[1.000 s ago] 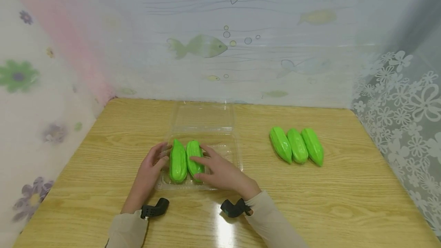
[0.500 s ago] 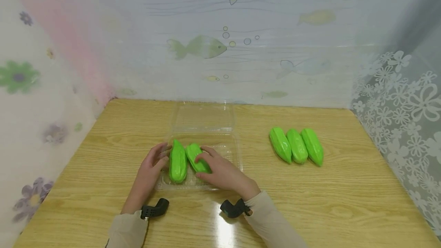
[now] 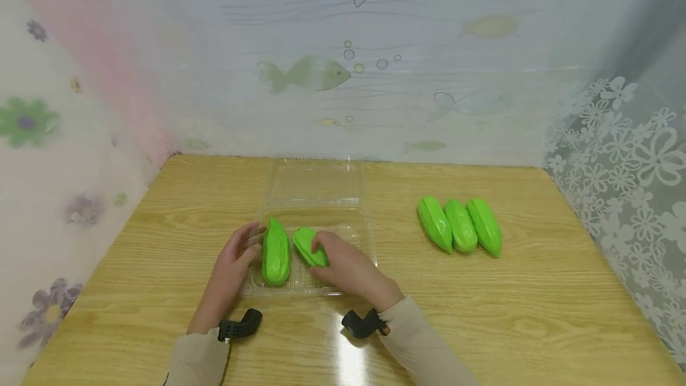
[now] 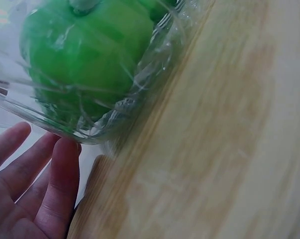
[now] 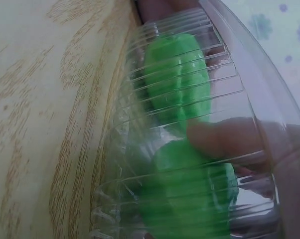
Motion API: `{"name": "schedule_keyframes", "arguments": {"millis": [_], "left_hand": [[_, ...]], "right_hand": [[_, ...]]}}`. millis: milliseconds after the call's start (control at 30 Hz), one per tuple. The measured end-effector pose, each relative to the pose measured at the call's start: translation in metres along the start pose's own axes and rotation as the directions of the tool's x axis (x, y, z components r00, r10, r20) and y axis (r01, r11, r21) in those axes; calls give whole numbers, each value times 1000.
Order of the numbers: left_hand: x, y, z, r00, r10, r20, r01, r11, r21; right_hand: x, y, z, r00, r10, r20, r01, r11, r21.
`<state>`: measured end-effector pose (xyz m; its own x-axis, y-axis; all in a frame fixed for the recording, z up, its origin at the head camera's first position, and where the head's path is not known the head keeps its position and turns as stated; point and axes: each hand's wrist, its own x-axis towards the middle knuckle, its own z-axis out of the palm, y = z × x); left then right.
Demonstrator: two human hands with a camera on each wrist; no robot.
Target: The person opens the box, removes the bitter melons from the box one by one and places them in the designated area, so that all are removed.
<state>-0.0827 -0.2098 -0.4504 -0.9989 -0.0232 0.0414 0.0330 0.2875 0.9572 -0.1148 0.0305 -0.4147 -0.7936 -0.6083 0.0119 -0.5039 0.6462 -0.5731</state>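
Observation:
A clear plastic clamshell box [image 3: 345, 219] lies open on the table, its lid folded back toward the wall. Inside, at the left, rests a bright green, ridged, pointed toy vegetable [image 3: 276, 255]. My right hand [image 3: 351, 267] reaches into the box and grips a second green toy vegetable [image 3: 305, 242], fingers over its far side and thumb nearer me. That one lies slanted, partly covered by the hand. My left hand [image 3: 234, 261] holds nothing between its fingers. It stays at the box's left side, fingertips right at the rim in the left wrist view.
Three more green toy vegetables [image 3: 461, 226] lie side by side on the wooden table [image 3: 536, 302], to the right of the box. A wall with fish drawings [image 3: 311, 76] rises behind the table, and patterned curtains flank both sides.
My right hand has curled tighter round the right toy vegetable. That vegetable has turned to a slant and shifted slightly right, widening the gap to the left one. The left hand stays put.

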Motion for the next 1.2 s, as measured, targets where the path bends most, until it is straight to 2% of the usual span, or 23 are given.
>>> {"name": "schedule_keyframes", "arguments": {"millis": [400,700,1200], "left_hand": [[0,0,0,1000,3,-5,-3,1000,4],[1,-1,0,1000,3,0,-3,1000,5],[1,0,0,1000,-1,-2,1,1000,1]], "right_hand": [[2,0,0,1000,27,-12,-27,999,-35],[2,-1,1,997,39,-72,-44,996,-79],[1,-2,-4,991,9,-131,-19,997,-74]]}}
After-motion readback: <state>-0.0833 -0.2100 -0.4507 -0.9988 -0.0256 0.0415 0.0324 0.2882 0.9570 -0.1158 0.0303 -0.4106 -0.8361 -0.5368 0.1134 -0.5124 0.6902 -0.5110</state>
